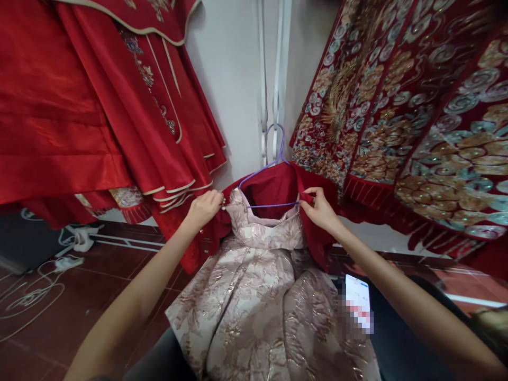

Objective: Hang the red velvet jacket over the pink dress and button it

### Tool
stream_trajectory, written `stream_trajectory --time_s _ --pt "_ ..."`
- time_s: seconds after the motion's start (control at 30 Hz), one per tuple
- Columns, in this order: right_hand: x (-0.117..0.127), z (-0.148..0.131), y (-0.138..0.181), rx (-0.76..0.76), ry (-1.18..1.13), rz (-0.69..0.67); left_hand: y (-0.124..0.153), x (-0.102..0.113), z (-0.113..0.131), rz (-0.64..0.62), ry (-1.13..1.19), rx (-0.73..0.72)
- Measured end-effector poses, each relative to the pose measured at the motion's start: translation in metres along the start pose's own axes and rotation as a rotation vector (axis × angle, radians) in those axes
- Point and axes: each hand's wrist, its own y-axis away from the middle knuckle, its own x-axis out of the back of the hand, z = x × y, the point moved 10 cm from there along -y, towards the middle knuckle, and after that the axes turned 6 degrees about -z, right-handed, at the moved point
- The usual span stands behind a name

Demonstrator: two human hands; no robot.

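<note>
A pale pink brocade dress (262, 296) lies over my lap, its bodice hanging on a purple wire hanger (273, 164). A red jacket (278, 188) sits on the same hanger behind the dress. My left hand (204, 207) is closed on the left shoulder of the dress and the jacket edge. My right hand (319, 209) pinches the red jacket's edge at the right end of the hanger.
Red satin robes (99, 106) hang at the left, heavily embroidered red garments (416, 106) at the right. A white wall with a vertical rail (272, 79) is behind. A phone (357, 301) lies by my right forearm. White cables (47, 275) trail on the dark red floor.
</note>
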Motion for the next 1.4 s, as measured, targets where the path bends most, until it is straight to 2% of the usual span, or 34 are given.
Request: stream_trajectory --time_s 0.1,0.17,0.23,0.3,0.4,0.47,0.53,0.6,0.67,0.8,0.93,1.07,1.23,1.33,1.4 --pt "-0.005 -0.013 0.000 0.035 0.023 -0.013 -0.004 -0.007 0.018 -0.072 0.042 -0.013" --pt "-0.013 -0.028 0.000 0.075 0.035 -0.052 -0.011 -0.007 0.018 -0.074 0.149 0.087" --pt "-0.024 -0.041 -0.001 0.112 0.022 -0.090 -0.019 -0.001 0.016 -0.005 0.330 0.210" --pt "-0.037 -0.054 -0.002 0.152 -0.010 -0.131 -0.024 0.006 0.021 0.111 0.544 0.273" --pt "-0.061 -0.072 0.003 0.226 -0.086 -0.251 -0.032 0.011 0.049 0.223 0.863 0.217" --pt "-0.074 -0.080 0.010 0.258 -0.132 -0.338 -0.038 0.007 0.078 0.178 1.057 0.111" --pt "-0.076 -0.079 0.016 0.253 -0.157 -0.374 -0.039 0.000 0.101 0.094 1.171 0.039" --pt "-0.070 -0.071 0.020 0.211 -0.197 -0.368 -0.037 -0.007 0.110 0.028 1.163 0.022" --pt "-0.063 -0.061 0.022 0.163 -0.300 -0.365 -0.032 -0.011 0.109 -0.001 1.090 0.026" --pt "-0.058 -0.049 0.025 0.130 -0.546 -0.367 -0.025 -0.016 0.098 0.028 1.032 0.060" --pt "-0.058 -0.043 0.026 0.118 -0.601 -0.331 -0.024 -0.020 0.099 0.034 1.111 0.096" --pt "-0.056 -0.046 0.026 0.160 -0.540 -0.311 -0.025 -0.017 0.104 0.086 1.177 0.134" --pt "-0.050 -0.057 0.023 0.215 -0.333 -0.276 -0.026 -0.020 0.107 0.081 1.133 0.156" --pt "-0.048 -0.065 0.022 0.252 -0.228 -0.272 -0.028 -0.014 0.111 0.049 1.027 0.097" --pt "-0.048 -0.068 0.021 0.273 -0.172 -0.274 -0.031 -0.007 0.119 -0.002 0.858 0.025"
